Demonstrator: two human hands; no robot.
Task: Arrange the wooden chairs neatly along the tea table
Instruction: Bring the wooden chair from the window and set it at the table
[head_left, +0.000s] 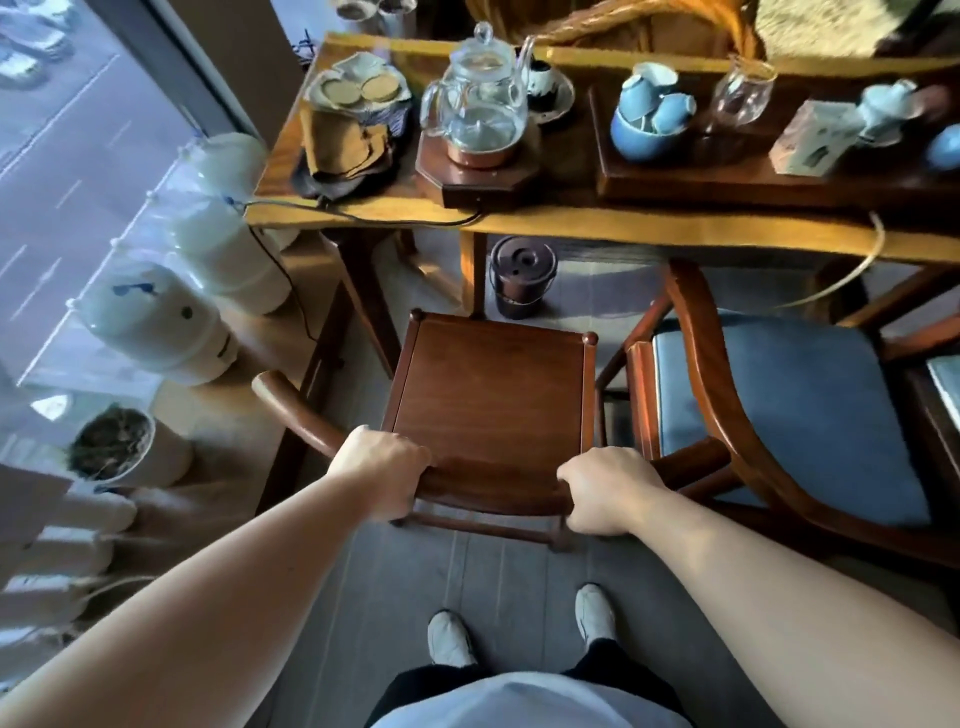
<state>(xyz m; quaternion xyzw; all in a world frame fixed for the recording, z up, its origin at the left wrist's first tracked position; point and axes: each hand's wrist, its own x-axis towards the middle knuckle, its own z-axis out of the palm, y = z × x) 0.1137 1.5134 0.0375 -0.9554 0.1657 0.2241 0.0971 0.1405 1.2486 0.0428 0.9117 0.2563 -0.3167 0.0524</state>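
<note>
A dark wooden chair (488, 395) with a bare square seat stands in front of me, facing the tea table (545, 221). My left hand (382, 470) grips the left part of its curved back rail. My right hand (605, 491) grips the right part of the same rail. The chair's front edge sits just short of the table's near edge. To its right stands a second wooden chair (711, 374) with a blue cushion, close beside the first and partly under the table.
The table carries a glass kettle (475, 98) on a wooden base, blue cups (652, 111), a glass pitcher and cloths. A dark lidded bucket (522, 275) sits under the table. White jars (150, 322) and a potted plant (111, 444) line the window at left. My feet are below.
</note>
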